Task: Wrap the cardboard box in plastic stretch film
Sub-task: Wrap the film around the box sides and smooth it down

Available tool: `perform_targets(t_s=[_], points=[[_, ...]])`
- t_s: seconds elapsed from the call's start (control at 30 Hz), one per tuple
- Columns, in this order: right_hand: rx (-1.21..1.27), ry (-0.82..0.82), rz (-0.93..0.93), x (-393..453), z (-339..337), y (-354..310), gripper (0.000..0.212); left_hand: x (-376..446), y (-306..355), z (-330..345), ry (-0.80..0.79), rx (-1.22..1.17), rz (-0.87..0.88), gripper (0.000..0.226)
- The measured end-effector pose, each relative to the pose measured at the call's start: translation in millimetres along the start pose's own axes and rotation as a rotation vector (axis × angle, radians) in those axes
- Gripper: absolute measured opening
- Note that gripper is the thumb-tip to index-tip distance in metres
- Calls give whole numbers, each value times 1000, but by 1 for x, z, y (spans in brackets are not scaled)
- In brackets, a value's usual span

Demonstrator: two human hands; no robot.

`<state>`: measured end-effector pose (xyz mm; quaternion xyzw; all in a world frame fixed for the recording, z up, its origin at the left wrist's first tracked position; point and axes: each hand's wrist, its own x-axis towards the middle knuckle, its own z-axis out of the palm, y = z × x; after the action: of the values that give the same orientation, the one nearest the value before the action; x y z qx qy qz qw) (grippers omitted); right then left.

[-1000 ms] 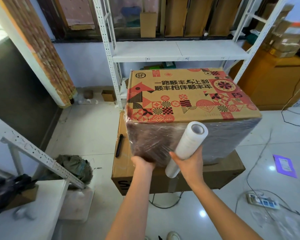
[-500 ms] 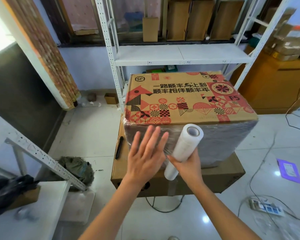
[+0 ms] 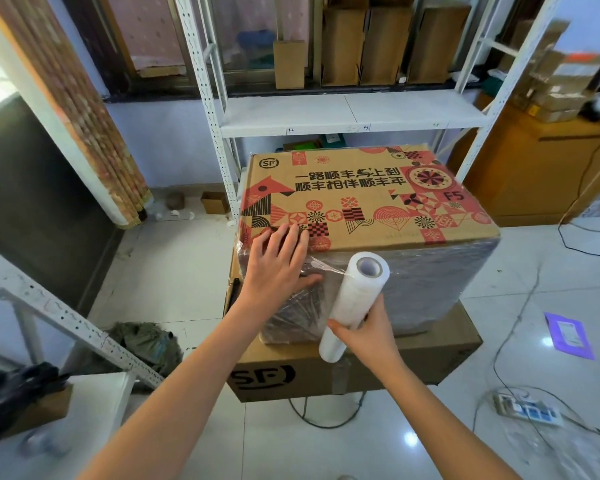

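A printed cardboard box (image 3: pixel 368 199) with red and black patterns stands on a flat brown carton (image 3: pixel 326 372). Clear stretch film covers its near side (image 3: pixel 430 282). My left hand (image 3: pixel 278 268) lies flat with straight fingers on the box's near left top corner, pressing the film there. My right hand (image 3: pixel 364 334) grips the lower part of a white roll of stretch film (image 3: pixel 354 299), held tilted in front of the box's near face. A strip of film runs from the roll to the corner under my left hand.
A white metal shelf rack (image 3: pixel 343 116) stands right behind the box. A black marker (image 3: pixel 235 289) lies on the lower carton. A power strip (image 3: pixel 527 410) and cables lie on the tiled floor at right, a purple sheet (image 3: pixel 568 334) beyond. A white table (image 3: pixel 49 427) is at lower left.
My left hand rose from the lower front of the box to its top left corner and flattened there. The roll in my right hand stayed nearly where it was.
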<state>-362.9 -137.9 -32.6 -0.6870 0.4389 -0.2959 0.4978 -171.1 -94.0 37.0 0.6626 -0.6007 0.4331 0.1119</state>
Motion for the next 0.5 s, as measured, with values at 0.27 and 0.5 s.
perform_targets(t_s=[0.27,0.5], points=[[-80,92,39,-8,-10,-10,67,-7,-4,8,84,-29,-3,75],[1,134,31,-3,-20,-8,74,-6,-2,7,52,-59,-26,80]])
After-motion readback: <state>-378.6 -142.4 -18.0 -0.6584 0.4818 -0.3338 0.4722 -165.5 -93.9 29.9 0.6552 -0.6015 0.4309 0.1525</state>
